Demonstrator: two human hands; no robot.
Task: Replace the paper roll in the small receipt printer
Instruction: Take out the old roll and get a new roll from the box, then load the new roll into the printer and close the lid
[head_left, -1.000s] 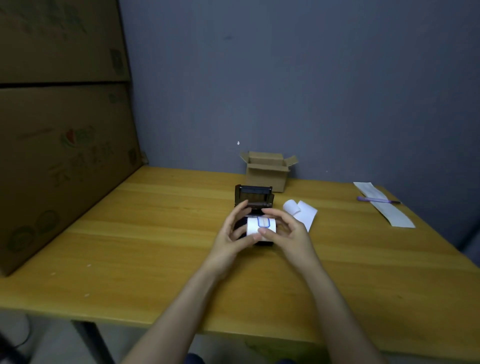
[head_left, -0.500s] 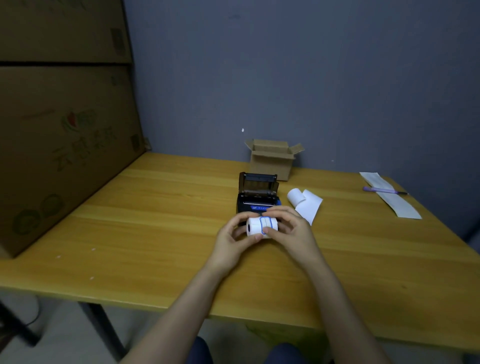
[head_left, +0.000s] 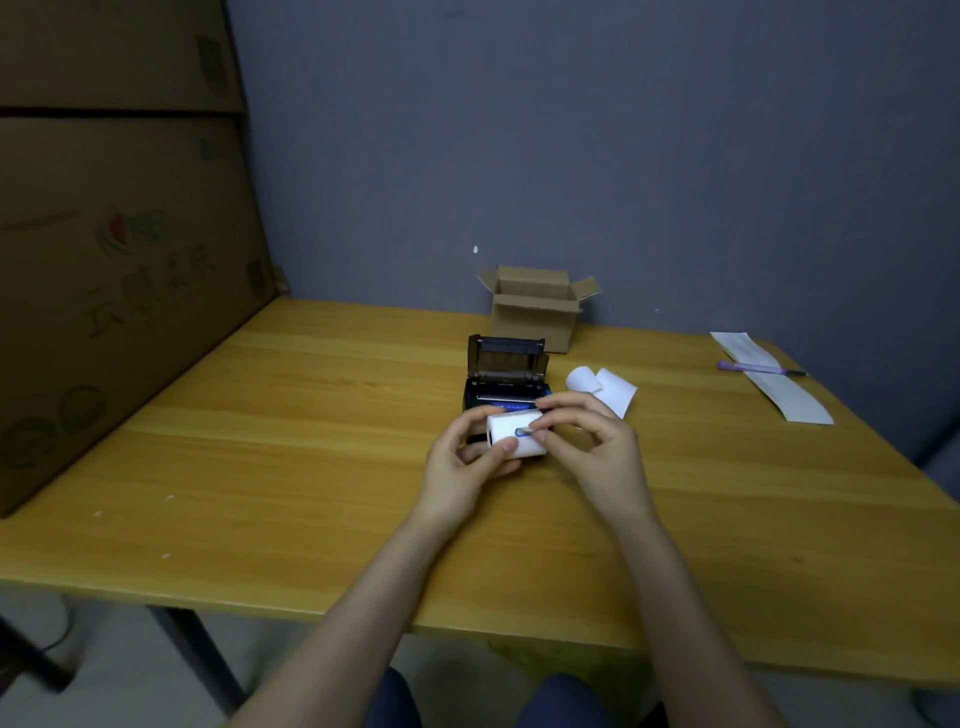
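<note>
— Where is the white cylindrical paper roll (head_left: 511, 435) held?
— At six o'clock of the black plastic receipt printer (head_left: 505, 387), whose lid is raised. It is gripped by the left hand (head_left: 464, 464); its blue sticker is pinched by the right hand (head_left: 592, 441).

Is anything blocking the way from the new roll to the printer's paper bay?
Nothing visible blocks it. The printer lid is open and tilted back, just beyond the new roll. The left hand holds the roll while the right hand picks at its blue sticker.
</note>
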